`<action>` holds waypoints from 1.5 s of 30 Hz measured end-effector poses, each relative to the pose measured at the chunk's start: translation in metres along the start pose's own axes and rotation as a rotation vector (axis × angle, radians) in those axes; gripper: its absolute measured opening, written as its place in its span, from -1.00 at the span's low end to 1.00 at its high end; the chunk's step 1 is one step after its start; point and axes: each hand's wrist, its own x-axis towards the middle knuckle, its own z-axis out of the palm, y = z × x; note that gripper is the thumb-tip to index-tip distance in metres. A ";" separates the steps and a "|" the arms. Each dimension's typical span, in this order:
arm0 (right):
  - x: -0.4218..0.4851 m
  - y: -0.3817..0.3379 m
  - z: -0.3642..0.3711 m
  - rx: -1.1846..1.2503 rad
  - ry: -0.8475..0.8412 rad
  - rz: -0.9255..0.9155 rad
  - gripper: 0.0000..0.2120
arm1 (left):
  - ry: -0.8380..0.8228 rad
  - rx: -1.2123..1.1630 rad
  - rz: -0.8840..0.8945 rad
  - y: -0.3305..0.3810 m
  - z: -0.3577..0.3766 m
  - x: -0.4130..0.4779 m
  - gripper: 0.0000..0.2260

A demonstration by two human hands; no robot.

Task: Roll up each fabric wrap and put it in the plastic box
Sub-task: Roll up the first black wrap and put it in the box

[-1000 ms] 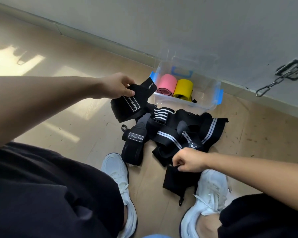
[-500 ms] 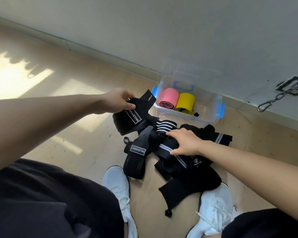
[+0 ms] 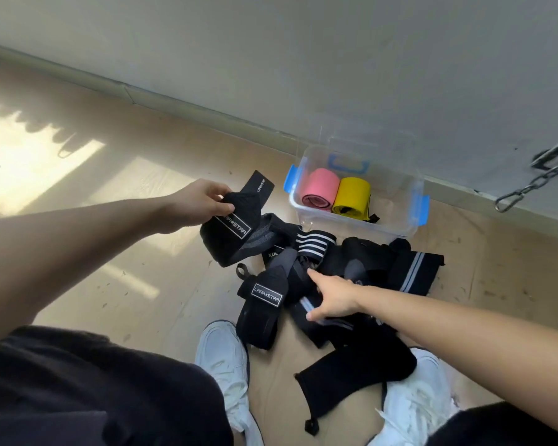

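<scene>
My left hand (image 3: 200,201) grips the end of a black wrap with a white label (image 3: 231,225), lifted above the floor left of the box. My right hand (image 3: 331,296) rests with straight fingers on the tangled pile of black striped wraps (image 3: 361,268) lying between my feet and the box. A second labelled black wrap (image 3: 260,312) lies at the pile's left. The clear plastic box (image 3: 409,217) with blue clips stands by the wall and holds a pink roll (image 3: 319,188) and a yellow roll (image 3: 351,196).
My white shoes (image 3: 226,365) sit just below the pile, on the wooden floor. A black wrap piece (image 3: 351,378) lies between them. A metal chain (image 3: 535,181) hangs on the wall at the right. Sunlit floor spreads to the left.
My right hand let go of the wrap near my shoe and moved up onto the pile, fingers now reaching further left. My left hand keeps its hold on the labelled wrap.
</scene>
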 end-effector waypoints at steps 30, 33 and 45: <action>0.051 -0.075 0.021 1.117 0.328 0.079 -0.38 | -0.031 -0.075 -0.067 -0.023 -0.006 -0.014 -0.77; 0.053 -0.069 0.014 0.957 0.294 0.049 -0.42 | -0.016 -0.061 -0.064 -0.023 -0.006 -0.013 -0.77; 0.052 -0.057 0.011 1.209 0.380 -0.002 -0.80 | -0.027 0.028 -0.065 -0.024 -0.003 -0.010 -0.79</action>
